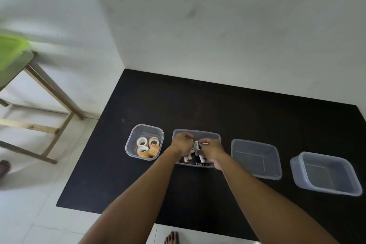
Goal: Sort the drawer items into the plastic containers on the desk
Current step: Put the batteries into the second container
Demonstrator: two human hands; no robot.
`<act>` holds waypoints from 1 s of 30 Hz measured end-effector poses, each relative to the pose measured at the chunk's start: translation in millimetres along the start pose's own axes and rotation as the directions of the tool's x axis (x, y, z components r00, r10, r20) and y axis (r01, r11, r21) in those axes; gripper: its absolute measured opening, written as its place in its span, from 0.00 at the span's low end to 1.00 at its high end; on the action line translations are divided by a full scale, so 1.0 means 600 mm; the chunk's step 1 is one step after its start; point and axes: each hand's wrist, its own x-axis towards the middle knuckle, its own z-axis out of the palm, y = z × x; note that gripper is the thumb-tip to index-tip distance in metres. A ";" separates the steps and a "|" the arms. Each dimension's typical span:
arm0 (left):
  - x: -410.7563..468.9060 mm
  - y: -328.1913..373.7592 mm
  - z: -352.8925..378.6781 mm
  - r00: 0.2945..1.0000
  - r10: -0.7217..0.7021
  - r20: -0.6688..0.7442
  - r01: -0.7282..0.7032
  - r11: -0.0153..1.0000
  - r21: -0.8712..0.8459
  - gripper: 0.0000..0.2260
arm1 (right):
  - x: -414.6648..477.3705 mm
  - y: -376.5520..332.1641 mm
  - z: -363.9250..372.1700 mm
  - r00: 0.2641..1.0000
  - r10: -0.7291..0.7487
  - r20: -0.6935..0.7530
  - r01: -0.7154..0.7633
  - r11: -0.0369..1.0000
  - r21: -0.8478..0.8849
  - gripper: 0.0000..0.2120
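Here, black desk (217,109) fills the middle, white wall behind, tiled floor at left with a wooden stool (39,93) carrying a green lid. Four clear plastic containers sit in a row on the desk. Two empty containers (256,158) (326,173) sit well to the right of the fingers. Second container (197,134) is directly under both hands, small white-labelled items piled inside, blurred. Leftmost container (145,131) is just left of the left-hand fingers, holding tape rolls (148,147). Left hand (183,143) has fingers curled closed; held contents can't tell. Right hand (211,150) has fingers bent, pinching a small white item (196,145) between the two hands.
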 end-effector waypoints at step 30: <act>-0.305 0.020 0.218 0.975 0.204 -0.083 -0.201 0.979 0.041 0.10 | -0.285 0.181 -0.364 0.964 -0.263 0.029 0.260 0.961 0.092 0.12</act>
